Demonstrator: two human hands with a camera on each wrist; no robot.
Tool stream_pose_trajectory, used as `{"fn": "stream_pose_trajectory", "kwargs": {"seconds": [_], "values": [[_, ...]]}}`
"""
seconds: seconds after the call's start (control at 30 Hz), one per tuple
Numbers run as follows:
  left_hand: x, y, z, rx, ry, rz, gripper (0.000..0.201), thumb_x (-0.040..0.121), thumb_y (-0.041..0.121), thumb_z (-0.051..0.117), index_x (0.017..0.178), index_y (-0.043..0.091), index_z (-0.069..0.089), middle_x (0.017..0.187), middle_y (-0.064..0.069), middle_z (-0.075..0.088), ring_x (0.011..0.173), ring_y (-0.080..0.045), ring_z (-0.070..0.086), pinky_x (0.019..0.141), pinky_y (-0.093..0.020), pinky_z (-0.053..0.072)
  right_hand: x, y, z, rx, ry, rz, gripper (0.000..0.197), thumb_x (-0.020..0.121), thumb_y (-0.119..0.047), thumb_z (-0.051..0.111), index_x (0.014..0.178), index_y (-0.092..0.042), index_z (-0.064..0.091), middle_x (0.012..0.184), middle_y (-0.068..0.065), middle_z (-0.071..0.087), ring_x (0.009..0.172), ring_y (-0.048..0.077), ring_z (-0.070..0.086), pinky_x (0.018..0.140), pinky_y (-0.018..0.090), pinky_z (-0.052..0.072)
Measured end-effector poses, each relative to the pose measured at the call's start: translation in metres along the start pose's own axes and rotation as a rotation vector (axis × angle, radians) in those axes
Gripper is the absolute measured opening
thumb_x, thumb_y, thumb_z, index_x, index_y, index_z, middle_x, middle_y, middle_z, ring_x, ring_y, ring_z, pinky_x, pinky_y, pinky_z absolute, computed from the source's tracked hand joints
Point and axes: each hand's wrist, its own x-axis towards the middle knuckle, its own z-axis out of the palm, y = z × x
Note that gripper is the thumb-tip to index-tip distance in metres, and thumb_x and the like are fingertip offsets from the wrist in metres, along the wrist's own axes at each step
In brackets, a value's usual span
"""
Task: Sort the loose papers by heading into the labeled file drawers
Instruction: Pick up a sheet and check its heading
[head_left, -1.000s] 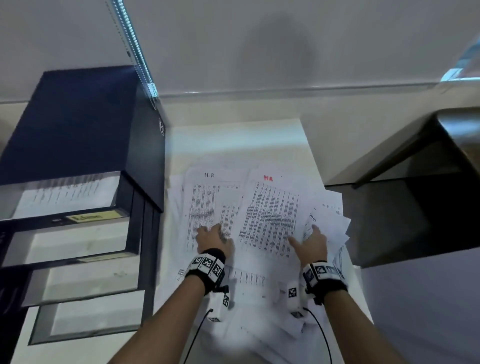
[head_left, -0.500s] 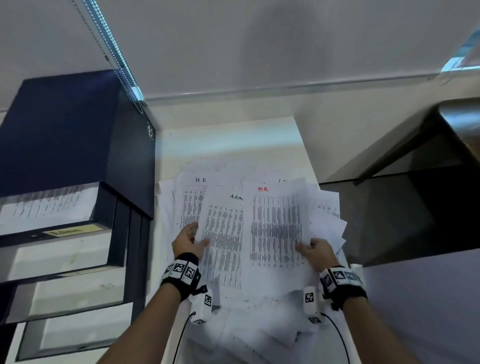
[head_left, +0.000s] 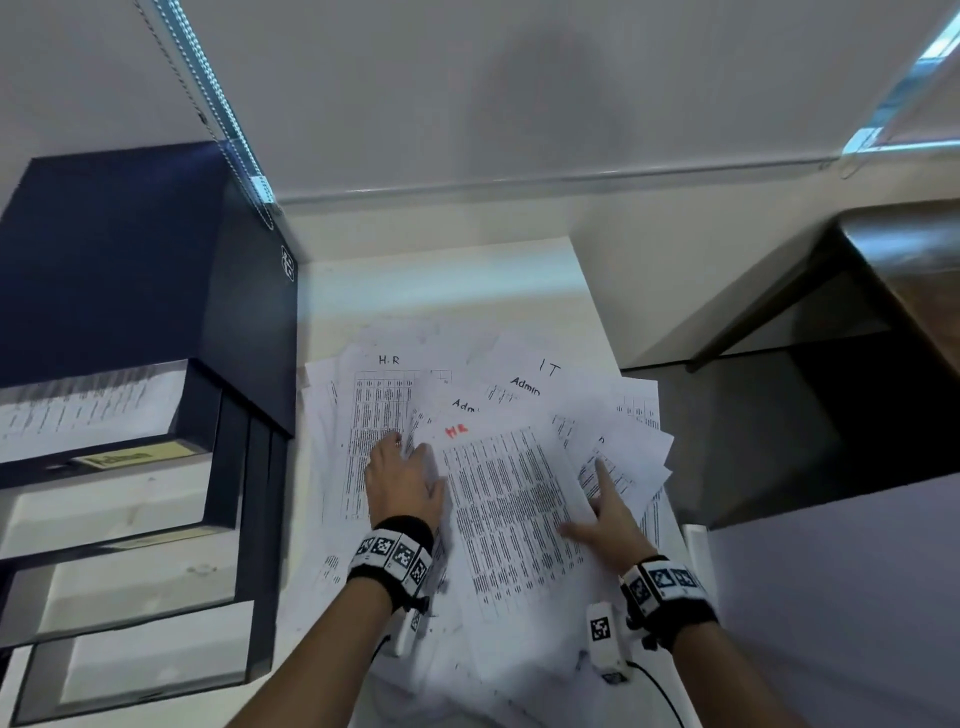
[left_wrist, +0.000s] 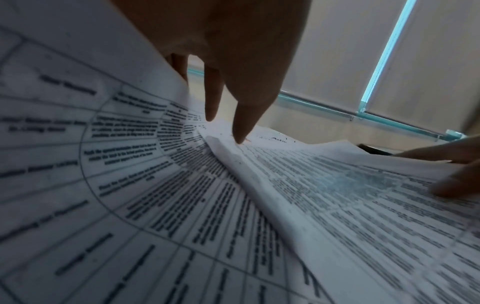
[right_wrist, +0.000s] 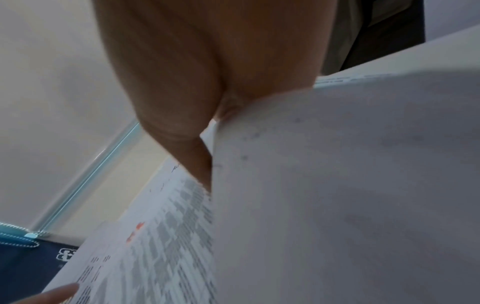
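Note:
A heap of loose printed papers (head_left: 519, 519) covers the white table (head_left: 441, 291). On top lies a sheet headed "HR" in red (head_left: 457, 430); behind it show headings "H.R" (head_left: 388, 359), "Admin" (head_left: 524, 385) and "IT" (head_left: 549, 367). My left hand (head_left: 405, 483) lies flat on the sheets left of the red-headed one, its straight fingers (left_wrist: 241, 123) touching paper. My right hand (head_left: 608, 506) rests on the pile's right side, index finger out on a side sheet, thumb on the red-headed sheet. In the right wrist view a sheet (right_wrist: 337, 185) hides the fingers.
A dark blue drawer unit (head_left: 130, 260) stands at the left with its drawers pulled out. The top drawer (head_left: 88, 405) holds papers and bears a yellow label (head_left: 124, 457). A dark desk (head_left: 909, 260) lies to the right. A blind cord (head_left: 208, 88) hangs above the unit.
Half a second ago both hands held sheets raised off the pile. Those sheets now lie down on it, and both hands rest on top with fingers out.

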Motion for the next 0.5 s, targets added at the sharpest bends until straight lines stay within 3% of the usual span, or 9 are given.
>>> {"fn": "stream_pose_trajectory", "kwargs": {"seconds": [0.1, 0.17, 0.27, 0.37, 0.43, 0.5], "values": [[0.007, -0.005, -0.004, -0.266, -0.136, -0.249, 0.076, 0.085, 0.009, 0.068, 0.149, 0.024, 0.030, 0.143, -0.016, 0.039, 0.121, -0.033, 0.052, 0.101, -0.042, 0.046, 0.003, -0.004, 0.005, -0.079, 0.161, -0.053, 0.069, 0.081, -0.004, 0.075, 0.142, -0.017, 0.046, 0.112, 0.007, 0.069, 0.095, 0.018, 0.069, 0.077, 0.022, 0.053], [0.010, -0.016, -0.005, -0.356, -0.174, -0.367, 0.087, 0.084, 0.003, 0.067, 0.153, 0.024, 0.018, 0.139, -0.016, 0.046, 0.116, -0.033, 0.056, 0.097, -0.043, 0.047, 0.003, -0.009, 0.009, -0.184, 0.219, -0.068, 0.054, 0.078, -0.011, 0.077, 0.129, -0.015, 0.060, 0.111, 0.007, 0.067, 0.100, 0.023, 0.066, 0.085, 0.028, 0.052], [0.008, -0.031, -0.008, -0.123, -0.049, -0.252, 0.077, 0.081, 0.020, 0.073, 0.147, 0.021, 0.034, 0.141, -0.016, 0.042, 0.128, -0.032, 0.043, 0.107, -0.045, 0.037, -0.002, -0.025, 0.013, -0.257, 0.398, -0.115, 0.053, 0.081, -0.013, 0.074, 0.131, -0.009, 0.059, 0.118, 0.012, 0.057, 0.106, 0.026, 0.060, 0.096, 0.026, 0.044], [0.006, -0.031, -0.015, -0.178, -0.035, -0.132, 0.060, 0.086, 0.037, 0.067, 0.140, 0.021, 0.047, 0.144, -0.011, 0.041, 0.131, -0.028, 0.041, 0.112, -0.044, 0.032, -0.016, -0.061, 0.014, -0.268, 0.515, -0.417, 0.035, 0.085, 0.000, 0.067, 0.119, -0.003, 0.068, 0.105, 0.010, 0.070, 0.093, 0.016, 0.065, 0.084, 0.011, 0.042], [0.005, -0.024, -0.030, -0.438, -0.124, -0.138, 0.066, 0.089, 0.049, 0.062, 0.145, 0.021, 0.041, 0.147, -0.009, 0.038, 0.134, -0.027, 0.041, 0.112, -0.041, 0.034, -0.031, -0.094, 0.015, -0.252, 0.470, -0.617, 0.025, 0.086, -0.001, 0.069, 0.109, -0.009, 0.075, 0.089, 0.002, 0.075, 0.076, 0.002, 0.064, 0.070, 0.002, 0.042], [0.002, -0.015, -0.055, -0.780, -0.232, -0.223, 0.085, 0.084, 0.062, 0.059, 0.152, 0.024, 0.026, 0.152, -0.007, 0.035, 0.138, -0.026, 0.039, 0.112, -0.043, 0.036, -0.048, -0.128, 0.019, -0.210, 0.360, -0.721, 0.019, 0.088, -0.008, 0.071, 0.105, -0.015, 0.077, 0.081, -0.006, 0.074, 0.070, -0.003, 0.062, 0.063, 0.007, 0.045]]}}
